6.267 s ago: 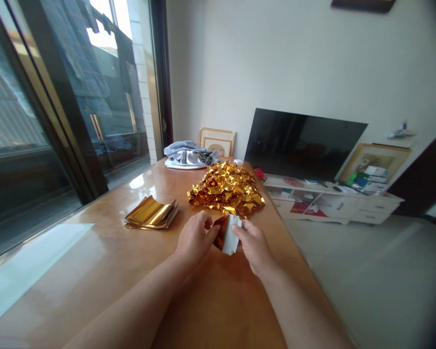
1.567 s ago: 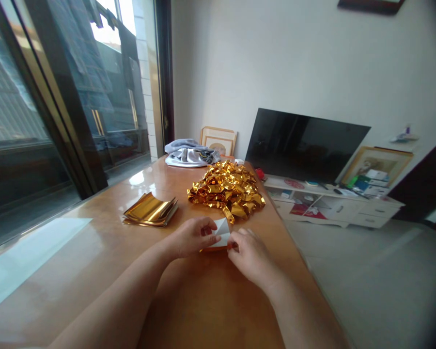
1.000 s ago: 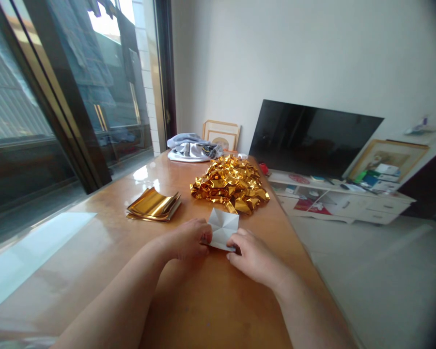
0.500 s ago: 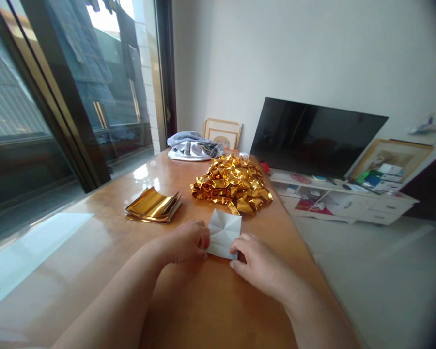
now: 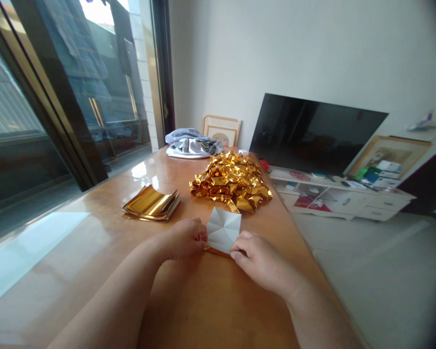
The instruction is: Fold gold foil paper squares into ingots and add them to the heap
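1. Two hands are in the head view, both at the near middle of the surface [image 5: 94,206]. Your left hand [image 5: 181,238] is curled, with its fingertips against the left edge of a folded sheet [image 5: 223,230]. Your right hand [image 5: 259,254] is also curled, with its fingers pressed on the lower right edge of that sheet, so the two hands hold it between them.
2. The folded sheet sits between your hands, close to the surface's right edge. Its upward face is white, with creases running in from the corners, and a thin gold edge [image 5: 217,251] shows along its lower side. Its far corner lies just short of the heap of crumpled gold foil [image 5: 230,183].
3. That heap stands toward the far end of the surface. To its left, nearer the window side, lies a stack of flat gold foil sheets [image 5: 150,203], well apart from your left hand.
4. Beyond the heap, at the far end, are a bundle of grey and white cloth [image 5: 191,144] and a small picture frame [image 5: 221,131] leaning on the wall.
5. Past the surface's right edge, a dark flat-screen TV [image 5: 312,133] is on a low white cabinet [image 5: 343,201], with small items scattered on top.
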`<state>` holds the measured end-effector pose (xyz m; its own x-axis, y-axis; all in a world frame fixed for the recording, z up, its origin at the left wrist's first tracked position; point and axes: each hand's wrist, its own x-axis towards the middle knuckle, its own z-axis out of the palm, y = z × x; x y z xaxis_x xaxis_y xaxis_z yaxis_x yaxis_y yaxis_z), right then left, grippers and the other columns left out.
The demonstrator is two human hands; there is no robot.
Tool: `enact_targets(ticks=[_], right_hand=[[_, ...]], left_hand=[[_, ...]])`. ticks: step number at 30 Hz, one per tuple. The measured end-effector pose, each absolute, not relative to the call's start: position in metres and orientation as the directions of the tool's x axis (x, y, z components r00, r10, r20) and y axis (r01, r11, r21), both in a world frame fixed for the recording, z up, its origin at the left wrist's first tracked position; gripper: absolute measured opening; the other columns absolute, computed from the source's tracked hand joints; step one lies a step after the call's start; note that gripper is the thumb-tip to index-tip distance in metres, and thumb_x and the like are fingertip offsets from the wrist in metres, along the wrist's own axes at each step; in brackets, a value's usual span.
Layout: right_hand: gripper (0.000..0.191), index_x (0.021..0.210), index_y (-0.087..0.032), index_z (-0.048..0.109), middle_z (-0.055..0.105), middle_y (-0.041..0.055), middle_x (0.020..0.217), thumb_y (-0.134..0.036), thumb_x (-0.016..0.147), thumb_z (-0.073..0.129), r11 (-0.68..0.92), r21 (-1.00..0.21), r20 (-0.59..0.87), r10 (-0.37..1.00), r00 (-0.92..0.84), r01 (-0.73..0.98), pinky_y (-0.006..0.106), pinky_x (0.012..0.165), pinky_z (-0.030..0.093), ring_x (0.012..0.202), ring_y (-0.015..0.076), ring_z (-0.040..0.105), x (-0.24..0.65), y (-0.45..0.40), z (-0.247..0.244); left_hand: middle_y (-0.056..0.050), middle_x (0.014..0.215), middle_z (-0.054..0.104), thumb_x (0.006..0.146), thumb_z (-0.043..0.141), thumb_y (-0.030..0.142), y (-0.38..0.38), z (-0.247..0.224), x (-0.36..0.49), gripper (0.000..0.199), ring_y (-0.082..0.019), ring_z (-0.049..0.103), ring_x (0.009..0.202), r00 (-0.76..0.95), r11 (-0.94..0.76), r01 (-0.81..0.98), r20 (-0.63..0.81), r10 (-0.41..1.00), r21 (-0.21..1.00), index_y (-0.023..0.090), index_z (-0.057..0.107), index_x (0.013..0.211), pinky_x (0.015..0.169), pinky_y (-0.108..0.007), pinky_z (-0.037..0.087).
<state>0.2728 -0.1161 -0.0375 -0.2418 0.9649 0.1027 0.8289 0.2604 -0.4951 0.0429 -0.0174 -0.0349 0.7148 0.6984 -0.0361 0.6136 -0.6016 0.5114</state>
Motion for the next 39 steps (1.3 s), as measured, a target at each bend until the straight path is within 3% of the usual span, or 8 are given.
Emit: enact_targets(ticks=[12, 20, 25, 28, 31, 34, 37, 39], right_hand=[[0.01, 0.074, -0.022, 0.061, 0.06, 0.0023, 0.085, -0.019, 0.084, 0.06, 0.18, -0.502, 0.097, 0.984, -0.152, 0.846, 0.025, 0.067, 0.036, 0.079, 0.017, 0.054, 0.273, -0.111, -0.044], [0.009, 0.074, -0.022, 0.057, 0.059, 0.0005, 0.082, -0.015, 0.079, 0.06, 0.203, -0.508, 0.137, 0.979, -0.154, 0.837, 0.025, 0.063, 0.035, 0.077, 0.0162, 0.055, 0.275, -0.11, -0.051], [0.011, 0.086, -0.023, 0.058, 0.063, 0.0002, 0.081, -0.031, 0.081, 0.064, 0.047, -0.665, 0.156, 0.985, 0.077, 0.746, 0.027, 0.063, 0.041, 0.072, 0.0173, 0.059, 0.282, -0.096, -0.07], [0.038, 0.109, -0.022, 0.059, 0.066, 0.0044, 0.095, -0.039, 0.077, 0.07, -0.038, -0.751, 0.201, 0.938, 0.282, 0.66, 0.031, 0.07, 0.047, 0.078, 0.0196, 0.062, 0.285, -0.086, -0.077], [0.068, 0.132, -0.02, 0.051, 0.066, 0.0095, 0.11, -0.042, 0.072, 0.075, -0.073, -0.852, 0.15, 0.915, 0.374, 0.519, 0.034, 0.075, 0.05, 0.084, 0.0215, 0.065, 0.283, -0.078, -0.079], [0.08, 0.143, -0.018, 0.042, 0.069, 0.0066, 0.099, -0.038, 0.072, 0.074, -0.056, -0.944, 0.062, 0.938, 0.341, 0.325, 0.033, 0.075, 0.052, 0.084, 0.0216, 0.066, 0.28, -0.071, -0.081], [0.076, 0.14, -0.018, 0.046, 0.069, 0.0016, 0.084, -0.035, 0.071, 0.073, -0.058, -0.97, 0.03, 0.936, 0.35, 0.238, 0.03, 0.065, 0.05, 0.073, 0.0201, 0.065, 0.279, -0.068, -0.084], [0.053, 0.121, -0.018, 0.061, 0.069, 0.0016, 0.081, -0.033, 0.071, 0.071, -0.04, -0.973, 0.04, 0.941, 0.337, 0.228, 0.027, 0.06, 0.046, 0.07, 0.0188, 0.063, 0.279, -0.067, -0.084]], left_hand=[[-0.005, 0.087, 0.065, 0.075, 0.059, 0.022, -0.017, -0.036, 0.049, 0.009, -0.017, 0.058, 0.075, 0.702, -0.611, 0.655, -0.059, 0.71, 0.444, 0.018, 0.067, 0.078, 0.064, -0.026, 0.042], [-0.004, 0.088, 0.066, 0.07, 0.055, 0.013, -0.016, -0.035, 0.048, 0.02, -0.017, 0.058, 0.074, 0.725, -0.624, 0.624, -0.05, 0.687, 0.47, 0.019, 0.067, 0.085, 0.061, -0.024, 0.04], [-0.004, 0.088, 0.066, 0.069, 0.054, 0.01, -0.014, -0.039, 0.048, 0.023, -0.017, 0.059, 0.074, 0.736, -0.63, 0.616, -0.059, 0.675, 0.472, 0.019, 0.069, 0.084, 0.062, -0.024, 0.042], [-0.004, 0.088, 0.066, 0.069, 0.054, 0.009, -0.013, -0.041, 0.047, 0.024, -0.017, 0.06, 0.076, 0.744, -0.637, 0.603, -0.05, 0.666, 0.48, 0.019, 0.069, 0.084, 0.065, -0.025, 0.043], [-0.004, 0.09, 0.067, 0.068, 0.054, 0.008, -0.012, -0.043, 0.046, 0.024, -0.017, 0.06, 0.077, 0.744, -0.63, 0.593, -0.041, 0.667, 0.502, 0.019, 0.069, 0.082, 0.067, -0.025, 0.044], [-0.004, 0.088, 0.067, 0.066, 0.053, 0.007, -0.012, -0.044, 0.047, 0.024, -0.017, 0.06, 0.076, 0.737, -0.616, 0.588, -0.035, 0.675, 0.525, 0.019, 0.069, 0.081, 0.065, -0.025, 0.043], [-0.003, 0.084, 0.067, 0.066, 0.054, 0.007, -0.012, -0.044, 0.047, 0.022, -0.017, 0.06, 0.074, 0.729, -0.601, 0.59, -0.036, 0.684, 0.539, 0.019, 0.068, 0.079, 0.064, -0.025, 0.042], [-0.003, 0.083, 0.066, 0.066, 0.057, 0.01, -0.012, -0.044, 0.047, 0.018, -0.017, 0.059, 0.073, 0.714, -0.59, 0.599, -0.028, 0.7, 0.541, 0.019, 0.066, 0.078, 0.062, -0.025, 0.041]])
